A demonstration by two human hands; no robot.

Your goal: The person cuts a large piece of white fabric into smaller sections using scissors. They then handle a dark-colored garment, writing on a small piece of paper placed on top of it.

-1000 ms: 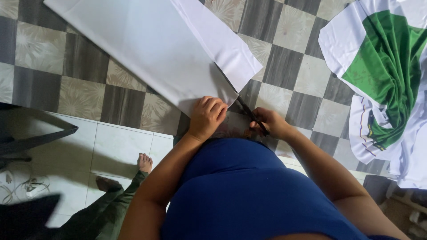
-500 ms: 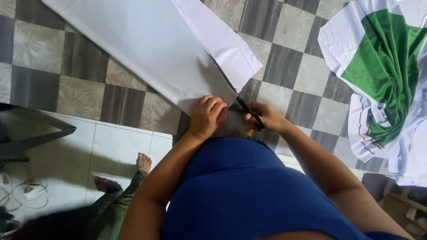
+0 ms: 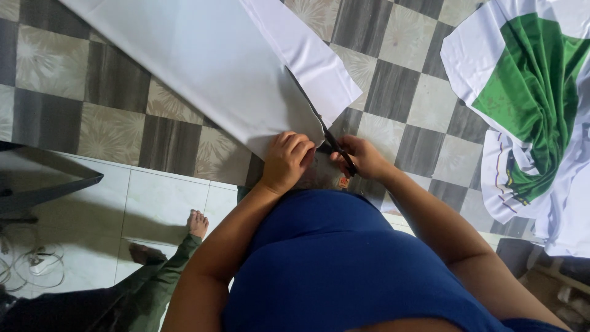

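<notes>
A large sheet of white fabric (image 3: 203, 67) lies on a checked grey and beige tiled surface. My left hand (image 3: 287, 161) presses down on its near edge with the fingers curled. My right hand (image 3: 361, 156) grips dark-handled scissors (image 3: 335, 146), whose blades point up into a cut running through the fabric. A narrower white strip (image 3: 307, 58) lies to the right of the cut. My blue top fills the lower middle of the view.
A crumpled green and white cloth (image 3: 534, 98) lies at the right. Another person's bare feet (image 3: 196, 222) and dark green trouser legs rest on white floor tiles at lower left, beside a dark frame (image 3: 49, 184) and a coiled cable (image 3: 37, 267).
My right hand and the scissors have shifted slightly forward along the cut. My left hand stays on the fabric edge.
</notes>
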